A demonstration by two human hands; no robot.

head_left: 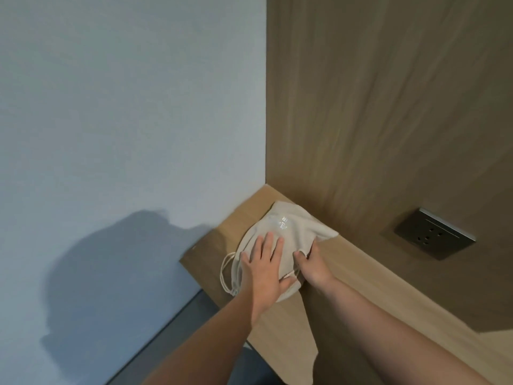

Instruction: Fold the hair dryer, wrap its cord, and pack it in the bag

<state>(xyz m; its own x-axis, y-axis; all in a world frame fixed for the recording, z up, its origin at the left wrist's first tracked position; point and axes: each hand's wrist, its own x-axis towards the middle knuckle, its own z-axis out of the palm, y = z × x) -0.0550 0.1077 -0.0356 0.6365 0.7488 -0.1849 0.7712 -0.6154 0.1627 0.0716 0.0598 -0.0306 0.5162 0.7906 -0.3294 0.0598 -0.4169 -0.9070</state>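
A beige cloth drawstring bag [288,226] lies bulging on the wooden shelf [361,276] in the corner, with pale lettering on top. Its drawstring loops [226,273] hang off the left side. My left hand [265,269] rests flat on the bag, fingers spread. My right hand [311,263] pinches the bag's right edge near the drawstring. The hair dryer and its cord are hidden from view.
A dark wall socket [434,233] sits on the wood panel [388,107] to the right of the bag. A pale grey wall [125,107] borders the shelf on the left. The shelf's front edge drops to a dark floor at lower left.
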